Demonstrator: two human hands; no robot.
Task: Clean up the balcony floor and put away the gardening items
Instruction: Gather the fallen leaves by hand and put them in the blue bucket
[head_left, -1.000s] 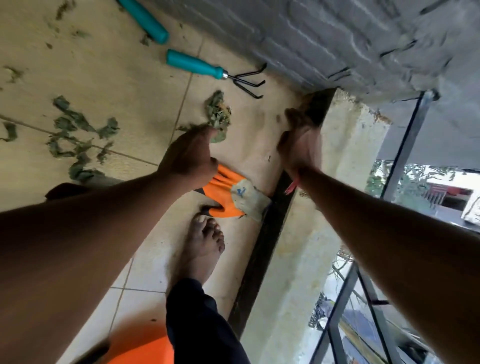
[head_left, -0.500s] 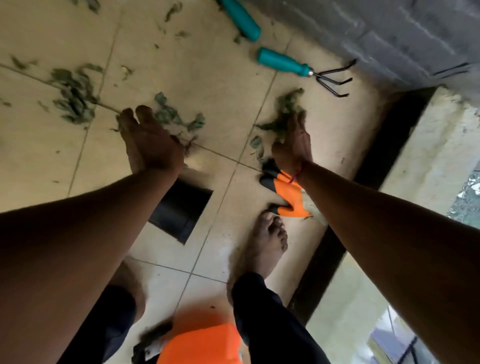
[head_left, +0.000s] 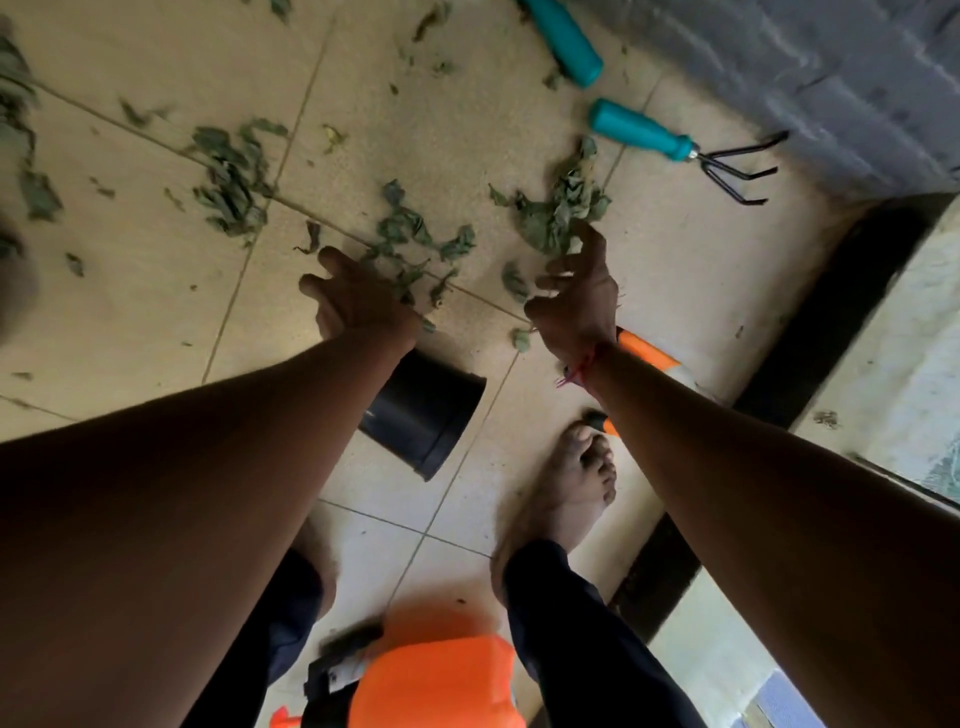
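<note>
Both hands are hovering over wilted green leaf scraps (head_left: 400, 228) strewn across the beige tiled floor (head_left: 156, 291), the left hand (head_left: 358, 301) spread open and empty, the right hand (head_left: 576, 296) half-curled at a clump with its hold unclear, so gathering is seemingly underway and is calling next for a firm two-handed scoop.

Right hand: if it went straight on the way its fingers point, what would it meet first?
Probably the clump of dry leaves just ahead of the right hand. Whether it already touches them is unclear. The hand rake lies farther on.
</note>
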